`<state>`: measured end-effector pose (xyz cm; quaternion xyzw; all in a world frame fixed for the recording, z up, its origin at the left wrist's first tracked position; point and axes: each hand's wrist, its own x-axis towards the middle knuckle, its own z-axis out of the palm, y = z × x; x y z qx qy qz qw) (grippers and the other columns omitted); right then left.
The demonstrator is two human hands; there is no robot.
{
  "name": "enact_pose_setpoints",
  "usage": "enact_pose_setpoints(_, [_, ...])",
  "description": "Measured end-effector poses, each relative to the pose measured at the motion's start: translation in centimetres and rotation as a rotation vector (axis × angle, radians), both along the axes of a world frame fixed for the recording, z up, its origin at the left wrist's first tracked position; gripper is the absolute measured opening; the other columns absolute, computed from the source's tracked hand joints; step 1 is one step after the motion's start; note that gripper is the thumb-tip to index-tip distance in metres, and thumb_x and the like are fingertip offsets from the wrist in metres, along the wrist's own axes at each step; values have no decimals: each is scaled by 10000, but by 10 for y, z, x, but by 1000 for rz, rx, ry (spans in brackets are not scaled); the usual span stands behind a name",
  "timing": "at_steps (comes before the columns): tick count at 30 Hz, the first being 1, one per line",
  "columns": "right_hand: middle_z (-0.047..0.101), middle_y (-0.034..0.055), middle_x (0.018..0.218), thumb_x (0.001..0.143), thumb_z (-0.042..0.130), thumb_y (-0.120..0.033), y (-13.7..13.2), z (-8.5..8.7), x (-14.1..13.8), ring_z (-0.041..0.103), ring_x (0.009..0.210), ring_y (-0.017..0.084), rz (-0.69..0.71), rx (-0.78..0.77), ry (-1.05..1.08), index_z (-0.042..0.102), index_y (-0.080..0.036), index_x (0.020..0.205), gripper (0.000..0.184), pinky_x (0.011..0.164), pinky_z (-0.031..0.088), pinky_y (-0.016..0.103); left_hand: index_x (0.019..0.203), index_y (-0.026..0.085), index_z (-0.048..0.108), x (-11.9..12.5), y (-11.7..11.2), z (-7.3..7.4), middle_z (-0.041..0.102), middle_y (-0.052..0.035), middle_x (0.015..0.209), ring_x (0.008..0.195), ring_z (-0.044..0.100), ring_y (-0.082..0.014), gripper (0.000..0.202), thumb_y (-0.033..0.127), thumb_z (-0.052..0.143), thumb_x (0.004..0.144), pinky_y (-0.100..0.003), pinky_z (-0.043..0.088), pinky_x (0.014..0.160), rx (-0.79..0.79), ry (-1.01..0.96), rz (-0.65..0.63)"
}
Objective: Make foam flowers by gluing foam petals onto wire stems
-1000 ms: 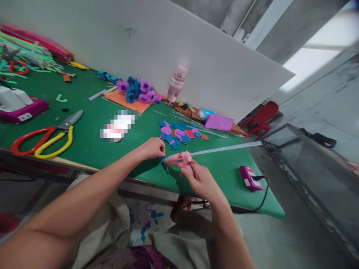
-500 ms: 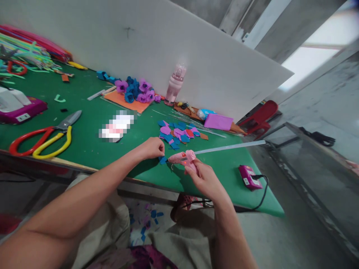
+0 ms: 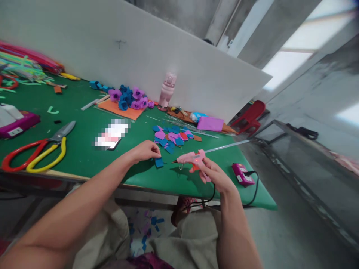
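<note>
My left hand [image 3: 147,151] pinches a small blue paper piece [image 3: 159,162] just above the green tabletop. My right hand [image 3: 214,172] is wrapped around the handle of a pink glue gun [image 3: 193,158], whose dark nozzle points left, a short gap away from the blue piece. A long clear glue stick [image 3: 227,146] juts out of the gun's back end. Behind both hands lies a loose spread of cut petals [image 3: 175,137] in blue, purple and a little orange-red.
Large scissors [image 3: 42,149] with red and yellow handles and a phone [image 3: 112,135] lie to the left. Paper flowers [image 3: 130,98] rest on an orange sheet [image 3: 117,109]. A pink bottle [image 3: 167,91] stands by the white board. At right is a purple power socket [image 3: 242,175] with a black cord.
The glue gun has drawn back to the right, away from the blue paper piece, and its nozzle is now visible. More of the blue piece shows below my left fingers. The camera view has shifted slightly.
</note>
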<state>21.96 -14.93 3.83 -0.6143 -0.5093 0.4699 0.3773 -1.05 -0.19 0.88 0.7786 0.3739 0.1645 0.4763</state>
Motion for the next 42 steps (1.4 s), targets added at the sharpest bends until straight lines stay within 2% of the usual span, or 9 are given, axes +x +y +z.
enact_pose_setpoints(4, [573,2,613,706,553,-543,7,-16,28,407,444,69,-160,-50,-28,583,-132,892,452,400,236,195,650,147,585,-5,-2,9,414,57,480,367,240,-27,252,375,671,584,-195,152,362,-370,-206,-15])
enact_pose_setpoints(8, [426,-65,463,663,557,-574,18,-34,47,329,415,62,-265,-1,-224,570,-140,681,435,412,224,200,659,156,559,-8,-5,19,313,85,463,366,184,-13,266,374,693,587,-180,135,365,-491,-347,-37])
enact_pose_setpoints(13, [408,-56,377,705,503,-563,26,-40,50,390,393,85,-306,13,-468,525,-155,552,437,437,269,210,691,148,563,-15,-11,34,350,76,500,375,202,-11,266,378,675,614,-177,126,366,-375,-352,-1])
enact_pose_setpoints(17, [588,9,604,686,582,-442,30,-25,22,504,559,117,-523,225,-684,594,-147,705,296,527,341,219,719,138,612,-18,-18,47,471,40,539,409,294,-36,245,373,627,650,-184,205,386,-136,-225,12])
enact_pose_setpoints(22, [652,22,830,772,502,-377,33,-3,-52,565,765,133,-11,383,-308,641,-180,867,259,683,417,236,665,144,647,-15,-29,57,631,-12,672,616,513,-120,208,335,565,675,-221,387,588,141,-78,-59])
enact_pose_setpoints(26, [621,-5,710,686,576,-278,37,-4,-86,532,673,121,41,293,-261,648,-166,760,152,633,400,229,668,148,653,-10,-32,57,648,-15,675,629,541,-143,226,347,545,669,-229,398,589,183,39,-68])
enact_pose_setpoints(30, [517,-47,547,653,541,-213,43,-12,-87,441,525,84,-3,249,-115,608,-164,638,85,513,333,200,698,147,649,-8,-32,53,627,-11,667,608,516,-133,251,377,553,669,-223,384,572,162,34,-65])
enact_pose_setpoints(37, [475,-44,547,610,543,-222,53,-6,-72,420,563,96,-491,366,197,548,-165,575,67,541,317,210,928,197,576,-3,-37,45,467,30,631,488,381,-92,334,451,407,793,-199,308,447,54,-194,138])
enact_pose_setpoints(42, [467,-40,537,617,539,-222,53,-5,-70,431,572,106,-577,416,285,519,-171,561,78,564,337,221,942,202,543,10,-53,32,435,38,581,471,363,-95,288,426,432,799,-200,294,436,-53,-351,119])
